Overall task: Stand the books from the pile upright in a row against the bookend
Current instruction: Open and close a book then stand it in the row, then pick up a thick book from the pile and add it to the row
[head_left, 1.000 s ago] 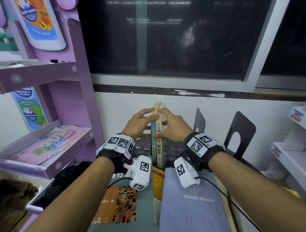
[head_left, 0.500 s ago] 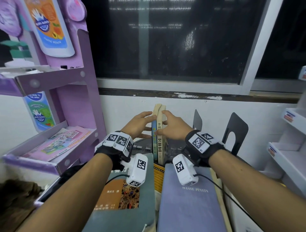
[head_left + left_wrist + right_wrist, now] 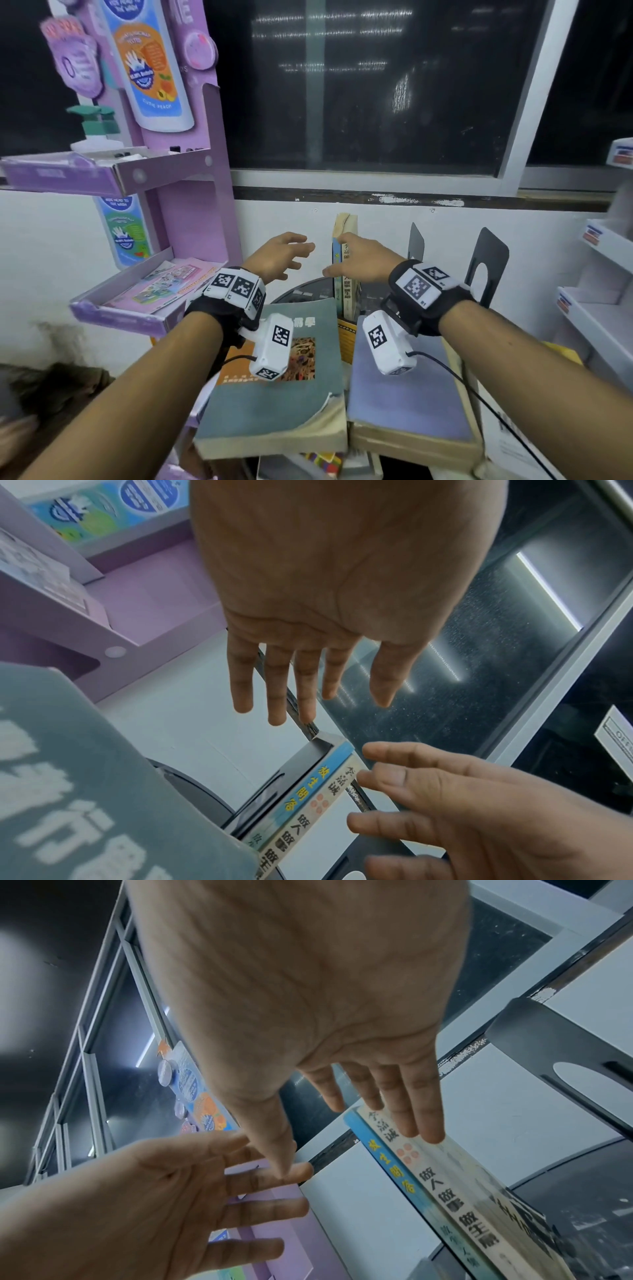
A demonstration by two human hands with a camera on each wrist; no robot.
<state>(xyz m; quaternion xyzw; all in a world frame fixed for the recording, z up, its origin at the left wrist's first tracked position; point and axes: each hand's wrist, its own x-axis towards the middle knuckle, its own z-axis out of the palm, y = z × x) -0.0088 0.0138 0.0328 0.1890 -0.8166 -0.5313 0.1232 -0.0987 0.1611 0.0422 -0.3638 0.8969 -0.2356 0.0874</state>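
Two thin books stand upright near the wall, a blue-spined one (image 3: 337,274) and a cream-spined one (image 3: 347,274). My right hand (image 3: 337,255) is open, and its straight fingertips (image 3: 426,1131) touch the cream book's (image 3: 455,1199) top right side. My left hand (image 3: 301,255) hangs open and empty, a little left of the blue book (image 3: 316,785). Two black metal bookends (image 3: 415,241) (image 3: 489,263) stand to the right of the books, with a gap between. In front lie a grey-green book (image 3: 277,404) and a lavender book (image 3: 411,404) on stacks.
A purple cardboard display rack (image 3: 191,219) with leaflets stands close on the left. A dark window (image 3: 376,89) and white wall are behind. White shelves (image 3: 603,308) stand at the right. The upright books rest on a dark round surface (image 3: 301,291).
Both hands have let go of the two upright books they were pressing together. The left hand has drawn away to the left, and the right hand has opened beside them.
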